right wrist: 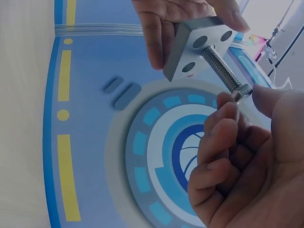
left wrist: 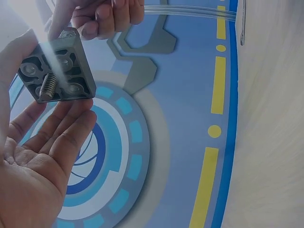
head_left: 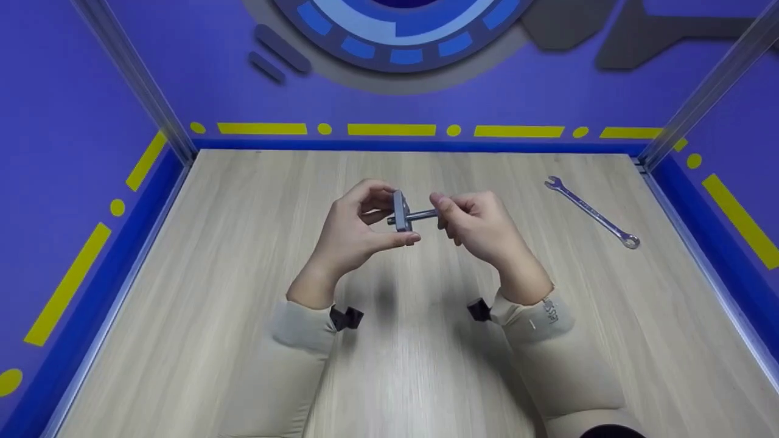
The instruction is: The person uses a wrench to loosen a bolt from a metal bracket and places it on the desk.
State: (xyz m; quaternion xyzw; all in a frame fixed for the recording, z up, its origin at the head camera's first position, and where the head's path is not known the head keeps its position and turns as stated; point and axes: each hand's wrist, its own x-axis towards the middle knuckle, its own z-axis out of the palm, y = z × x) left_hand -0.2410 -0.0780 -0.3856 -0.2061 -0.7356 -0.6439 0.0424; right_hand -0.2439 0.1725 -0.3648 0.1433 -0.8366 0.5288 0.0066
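A square grey metal block with several holes is held by its edges between the thumb and fingers of my left hand, above the table. Through one hole runs a threaded bolt; its tip sticks out on the block's recessed side in the left wrist view. My right hand pinches the bolt's head between thumb and curled fingers, to the right of the block. In the head view the bolt lies nearly level, and its head is hidden by the right fingers.
A combination wrench lies slanted on the wooden table at the right, apart from both hands. Blue printed panels with metal corner posts close off the back and sides. A small black camera sits at each wrist.
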